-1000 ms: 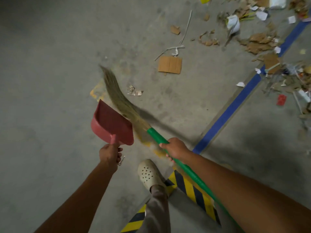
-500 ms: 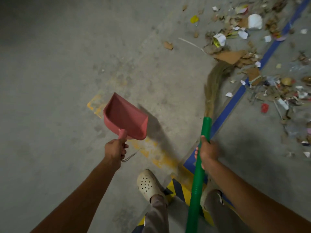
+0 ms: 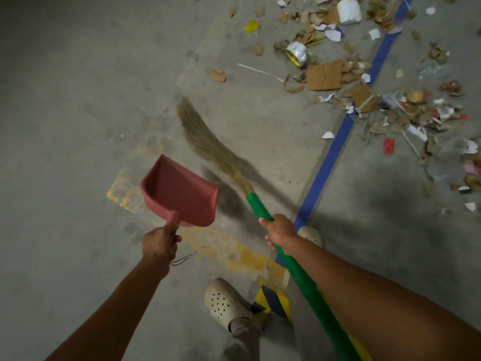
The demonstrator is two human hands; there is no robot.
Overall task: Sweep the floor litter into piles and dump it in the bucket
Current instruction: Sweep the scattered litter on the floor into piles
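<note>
Litter [image 3: 324,75] sits half-gathered at one o'clock, unscooped: left hand [image 3: 158,246] holds the empty dustpan [image 3: 179,194], fingers clamped on its handle, right hand [image 3: 279,230] grips the broom [image 3: 307,290], bristles at eleven; no bucket shows.

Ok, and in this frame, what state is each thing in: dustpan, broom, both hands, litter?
Red plastic dustpan: held by its handle, nothing visible inside.
Green-handled straw broom: gripped, bristles blurred, clear of the litter.
Left hand: grips the dustpan handle.
Right hand: grips the broom handle.
Cardboard and paper litter: scattered on the concrete floor, none in the dustpan.
</note>
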